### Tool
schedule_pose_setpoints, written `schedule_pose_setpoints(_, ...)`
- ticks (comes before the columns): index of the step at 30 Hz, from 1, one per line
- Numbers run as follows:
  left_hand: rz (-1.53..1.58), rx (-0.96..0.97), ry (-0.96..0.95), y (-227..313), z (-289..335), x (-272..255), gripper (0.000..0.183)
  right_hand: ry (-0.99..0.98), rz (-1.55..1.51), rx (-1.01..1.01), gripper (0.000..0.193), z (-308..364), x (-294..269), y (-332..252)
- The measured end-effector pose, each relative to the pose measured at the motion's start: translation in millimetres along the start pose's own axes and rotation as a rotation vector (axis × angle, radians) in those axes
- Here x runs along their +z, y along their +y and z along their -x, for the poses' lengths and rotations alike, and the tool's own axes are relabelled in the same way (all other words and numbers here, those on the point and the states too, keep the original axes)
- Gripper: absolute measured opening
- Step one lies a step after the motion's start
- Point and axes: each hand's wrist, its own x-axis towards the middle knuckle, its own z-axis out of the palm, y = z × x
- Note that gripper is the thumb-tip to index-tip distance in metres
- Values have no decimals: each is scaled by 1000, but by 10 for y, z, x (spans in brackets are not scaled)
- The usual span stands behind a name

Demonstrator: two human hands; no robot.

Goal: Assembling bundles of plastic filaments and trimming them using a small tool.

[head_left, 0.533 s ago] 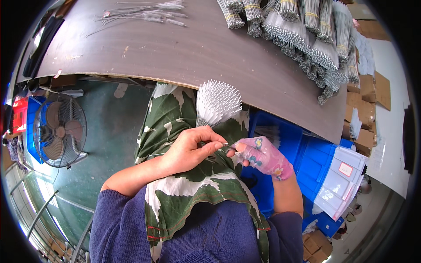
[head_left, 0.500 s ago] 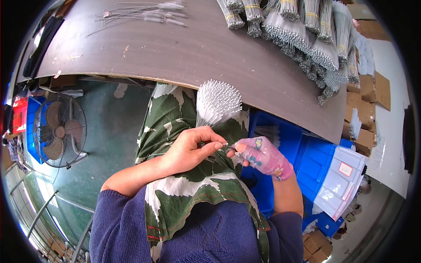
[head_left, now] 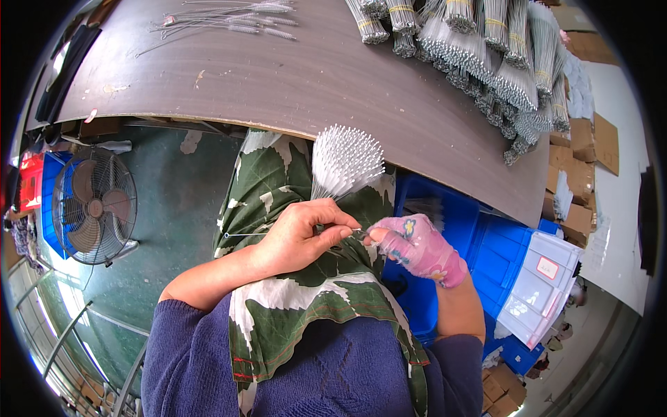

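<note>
My left hand [head_left: 302, 233] is closed in a pinch on a thin wire brush. Its bare wire stem [head_left: 243, 235] sticks out to the left and ends in a small loop. Facing it, my right hand [head_left: 417, 243], in a pink flowered fingerless glove, has its fingers closed. A small dark grey piece [head_left: 360, 235] shows between the two hands; I cannot make out what it is. Just beyond my left hand, a bundle of wire brushes [head_left: 346, 161] rests on my lap, white-tipped heads fanned upward.
Several loose wire brushes [head_left: 240, 21] lie at the table's [head_left: 292, 83] far left. Tied brush bundles [head_left: 486, 59] are heaped at the far right. Blue bins [head_left: 497, 254] stand by my right side, with cardboard boxes [head_left: 573, 181] beyond. A floor fan [head_left: 95, 207] is at the left.
The wire stem left of my left hand now shows longer, with its loop in view. My right hand has turned slightly and its fingers are drawn closer together.
</note>
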Motion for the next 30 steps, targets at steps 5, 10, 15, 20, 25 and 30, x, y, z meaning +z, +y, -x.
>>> schedule_pose_setpoints(5, -26, -16, -8, 2, 2, 0, 12, 65, 182, -109, 28, 11, -18, -85)
schedule_pose_setpoints(10, -114, 19, -46, -27, 0, 9, 11, -24, 475, -124, 25, -20, -101, -170)
schedule_pose_setpoints(15, 2, -90, -52, -102, 29, -4, 11, -120, 201, -12, 28, -85, -278, -151)
schedule_pose_setpoints(20, 49, -174, -74, -7, 15, -28, 11, -206, 232, 155, 34, -146, -294, -364)
schedule_pose_setpoints(25, 34, -196, -91, -2, 32, -37, 12, -249, 210, 132, 35, -183, -275, -358)
schedule_pose_setpoints(30, 2, -144, -128, -25, 2, -58, 11, -332, 260, 72, 35, -254, -295, -318)
